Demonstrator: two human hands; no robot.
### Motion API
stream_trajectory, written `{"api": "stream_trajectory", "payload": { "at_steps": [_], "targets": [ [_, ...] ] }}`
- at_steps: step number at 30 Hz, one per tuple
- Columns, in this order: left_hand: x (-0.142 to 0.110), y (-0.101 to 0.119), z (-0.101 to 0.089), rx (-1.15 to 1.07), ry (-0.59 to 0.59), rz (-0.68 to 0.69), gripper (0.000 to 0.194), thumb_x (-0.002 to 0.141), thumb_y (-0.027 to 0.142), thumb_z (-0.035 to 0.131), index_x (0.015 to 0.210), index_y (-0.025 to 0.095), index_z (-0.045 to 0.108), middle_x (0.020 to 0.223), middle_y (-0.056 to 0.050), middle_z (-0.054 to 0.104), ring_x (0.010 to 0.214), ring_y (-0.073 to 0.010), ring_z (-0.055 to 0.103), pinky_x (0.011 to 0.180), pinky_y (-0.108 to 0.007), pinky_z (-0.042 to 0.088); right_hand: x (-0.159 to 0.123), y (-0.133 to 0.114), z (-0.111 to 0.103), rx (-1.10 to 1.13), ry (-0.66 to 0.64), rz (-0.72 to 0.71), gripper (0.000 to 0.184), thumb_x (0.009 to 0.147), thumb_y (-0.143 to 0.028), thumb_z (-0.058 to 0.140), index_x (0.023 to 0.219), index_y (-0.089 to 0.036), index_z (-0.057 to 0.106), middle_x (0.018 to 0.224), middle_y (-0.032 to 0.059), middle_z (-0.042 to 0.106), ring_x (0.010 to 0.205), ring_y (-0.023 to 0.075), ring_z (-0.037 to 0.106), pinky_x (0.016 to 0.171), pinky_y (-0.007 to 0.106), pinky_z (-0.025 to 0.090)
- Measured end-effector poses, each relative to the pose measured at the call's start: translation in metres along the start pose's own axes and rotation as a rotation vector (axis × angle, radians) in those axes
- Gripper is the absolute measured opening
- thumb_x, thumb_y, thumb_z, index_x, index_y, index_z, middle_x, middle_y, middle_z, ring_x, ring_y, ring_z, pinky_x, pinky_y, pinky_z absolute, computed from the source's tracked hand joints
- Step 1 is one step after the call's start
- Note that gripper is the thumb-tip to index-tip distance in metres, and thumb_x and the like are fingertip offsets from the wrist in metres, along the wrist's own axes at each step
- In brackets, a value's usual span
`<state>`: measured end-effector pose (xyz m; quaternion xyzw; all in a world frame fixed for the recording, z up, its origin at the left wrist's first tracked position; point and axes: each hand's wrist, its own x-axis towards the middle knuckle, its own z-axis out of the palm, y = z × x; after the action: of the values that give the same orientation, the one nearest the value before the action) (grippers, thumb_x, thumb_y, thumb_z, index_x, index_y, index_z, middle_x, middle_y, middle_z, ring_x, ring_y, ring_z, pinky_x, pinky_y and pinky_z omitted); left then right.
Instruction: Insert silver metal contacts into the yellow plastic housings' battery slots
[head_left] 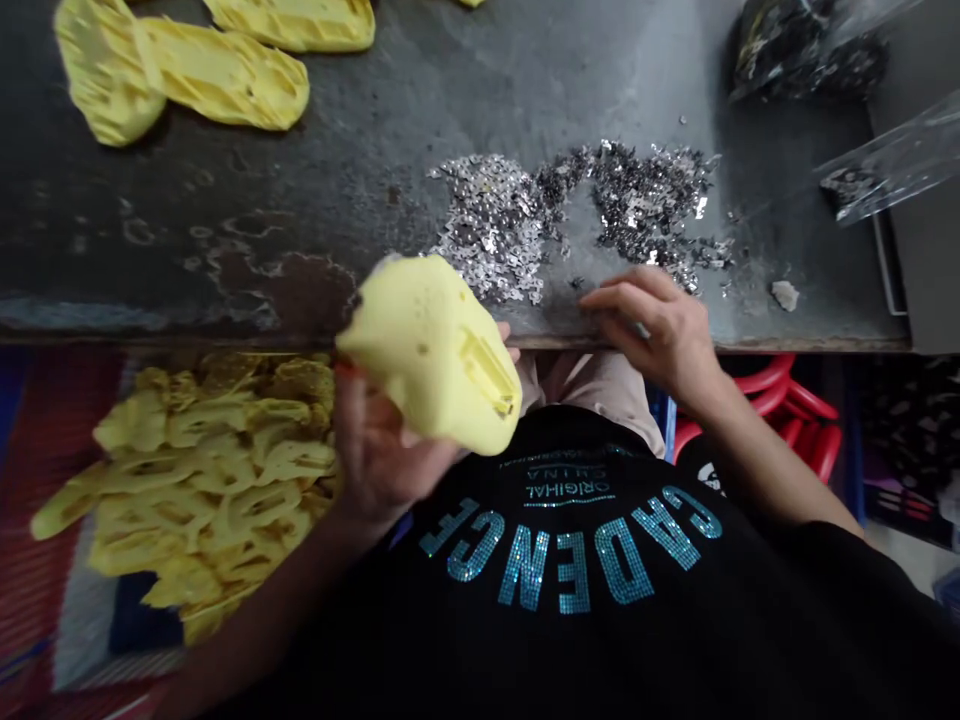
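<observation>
My left hand (382, 450) is closed around a rounded, pale yellow moulded piece (420, 350), raised in front of the table edge. A long recessed slot with a small dark bit at one end shows on its side, and small holes mark its face. My right hand (660, 325) rests at the table's front edge, its fingers bent and drawn together at the tips. Whatever may be between those fingertips is too small to make out. Just beyond them lies a heap of small, shiny flat metal pieces (491, 225), with a darker heap of similar pieces (652, 205) to the right.
More yellow moulded pieces (225, 75) lie at the table's far left. Below the edge is a large pile of yellow pieces (217, 480). Plastic bags of metal bits (810, 60) stand at back right. A whitish scrap (785, 294) and red tubular shapes (795, 410) are at right.
</observation>
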<state>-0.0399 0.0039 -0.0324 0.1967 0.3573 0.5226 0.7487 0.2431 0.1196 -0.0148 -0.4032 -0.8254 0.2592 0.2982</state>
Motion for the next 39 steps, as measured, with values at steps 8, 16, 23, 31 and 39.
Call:
{"api": "stream_trajectory", "payload": {
  "at_steps": [8, 16, 23, 31, 39],
  "targets": [
    [0.007, -0.007, 0.016, -0.020, -0.004, 0.138, 0.057, 0.102, 0.056, 0.076, 0.150, 0.027, 0.082, 0.145, -0.010, 0.087, 0.127, -0.0378, 0.083, 0.110, -0.054, 0.072, 0.033, 0.037, -0.019, -0.361, -0.234, -0.193, 0.018, 0.113, -0.025, 0.060, 0.110, -0.024, 0.078, 0.107, 0.0080, 0.074, 0.102, 0.0270, 0.065, 0.096, 0.043, 0.057],
    [0.012, -0.017, 0.027, -0.068, -0.013, -0.019, 0.049, 0.088, 0.050, 0.082, 0.132, 0.029, 0.086, 0.146, -0.007, 0.088, 0.148, -0.0444, 0.074, 0.108, -0.058, 0.073, 0.032, 0.032, -0.037, -0.228, -0.359, -0.023, 0.005, 0.097, -0.021, 0.072, 0.093, -0.023, 0.074, 0.089, 0.0013, 0.076, 0.079, 0.0190, 0.064, 0.080, 0.035, 0.049],
    [0.014, -0.022, 0.031, -0.046, 0.004, -0.072, 0.049, 0.087, 0.053, 0.081, 0.129, 0.028, 0.087, 0.140, -0.008, 0.090, 0.152, -0.0492, 0.071, 0.104, -0.060, 0.074, 0.014, 0.038, -0.030, -0.264, -0.020, 0.008, 0.008, 0.105, -0.023, 0.070, 0.101, -0.026, 0.076, 0.094, 0.0029, 0.081, 0.081, 0.0216, 0.072, 0.079, 0.036, 0.056],
    [0.022, -0.025, 0.033, -0.081, -0.013, -0.080, 0.064, 0.092, 0.050, 0.083, 0.151, 0.024, 0.079, 0.140, -0.013, 0.089, 0.134, -0.0376, 0.083, 0.101, -0.046, 0.074, -0.016, 0.033, -0.015, -0.330, 0.006, -0.028, 0.011, 0.106, -0.028, 0.072, 0.111, -0.024, 0.081, 0.103, 0.0075, 0.077, 0.091, 0.0260, 0.072, 0.083, 0.040, 0.060],
    [0.024, -0.029, 0.038, -0.106, -0.095, -0.163, 0.081, 0.088, 0.054, 0.086, 0.161, 0.022, 0.070, 0.135, -0.015, 0.089, 0.120, -0.0403, 0.087, 0.089, -0.047, 0.075, -0.016, -0.011, -0.027, -0.067, 0.016, -0.177, 0.005, 0.112, -0.029, 0.076, 0.111, -0.026, 0.080, 0.101, 0.0020, 0.085, 0.088, 0.0210, 0.080, 0.078, 0.035, 0.062]
  ]
}}
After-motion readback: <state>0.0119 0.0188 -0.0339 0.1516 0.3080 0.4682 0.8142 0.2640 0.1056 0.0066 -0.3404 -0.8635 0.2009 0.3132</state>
